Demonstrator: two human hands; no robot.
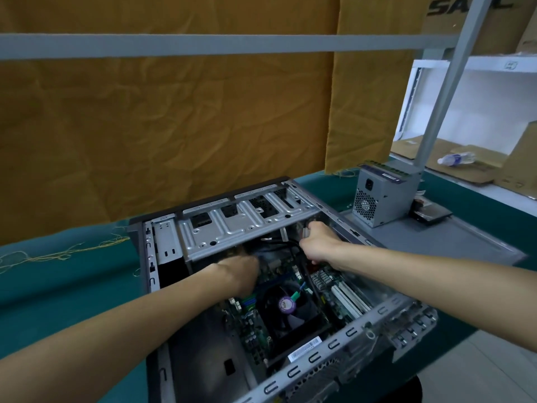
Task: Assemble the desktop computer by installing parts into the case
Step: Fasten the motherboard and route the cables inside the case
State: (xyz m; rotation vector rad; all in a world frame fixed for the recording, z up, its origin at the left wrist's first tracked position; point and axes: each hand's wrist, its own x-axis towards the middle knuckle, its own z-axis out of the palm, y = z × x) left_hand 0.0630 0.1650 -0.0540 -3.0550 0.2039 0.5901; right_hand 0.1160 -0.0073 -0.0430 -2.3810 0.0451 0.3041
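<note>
**Both hands inside the case, power supply not yet installed**

The computer case [261,286] lies on its side on the green table [58,286], open face up. The motherboard [252,330] is seated on the case floor, with the CPU fan [287,305] near its centre. The drive cage [244,225] spans the far end of the opening.

The left hand [238,271] reaches under the near edge of the drive cage. Its fingers are hidden by the wrist and the cage, so whether they are apart, together or clamped on anything cannot be told. The right hand [316,245] is curled at the far right corner of the case, just beside a black cable [290,244]. It appears to grip a pale connector, but the view is too blurred to confirm this.

1 part remains outside: the power supply [380,196] stands on the grey side panel [436,242], to the far right of the case and well apart from both hands. A hard drive [433,213] lies just beside it. The right hand is the nearer of the 2. Judged from this layout, a coming pickup calls for a reach to the far right, away from the case opening.
</note>
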